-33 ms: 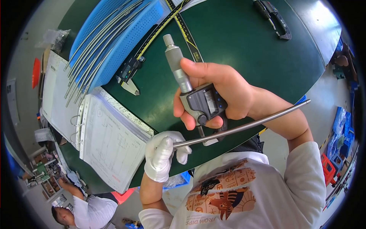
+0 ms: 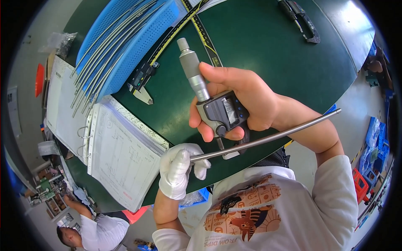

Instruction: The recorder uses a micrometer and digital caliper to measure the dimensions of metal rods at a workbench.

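My left hand (image 2: 178, 170), in a white glove, is closed around one end of a thin steel rod (image 2: 272, 136). The rod slants up to the right, passing in front of my right forearm. My bare right hand (image 2: 251, 94) grips a digital micrometer (image 2: 215, 113), thumb on its knurled thimble (image 2: 190, 63) and fingers round the frame. The rod crosses the micrometer's lower end, near the spindle tip; whether the jaws touch it I cannot tell. An open ring binder (image 2: 125, 154) with written sheets lies beside my left hand.
A blue perforated basket (image 2: 113, 79) holds several steel rods at the far left. Beside it lie a digital caliper (image 2: 144, 77) and another long black-and-yellow scale (image 2: 205, 37). A second micrometer (image 2: 299, 21) rests far right on the green table (image 2: 259, 37). A co-worker (image 2: 98, 230) sits lower left.
The micrometer has tilted very slightly, its thimble end shifting a little to the left. My left hand and the rod stay in place.
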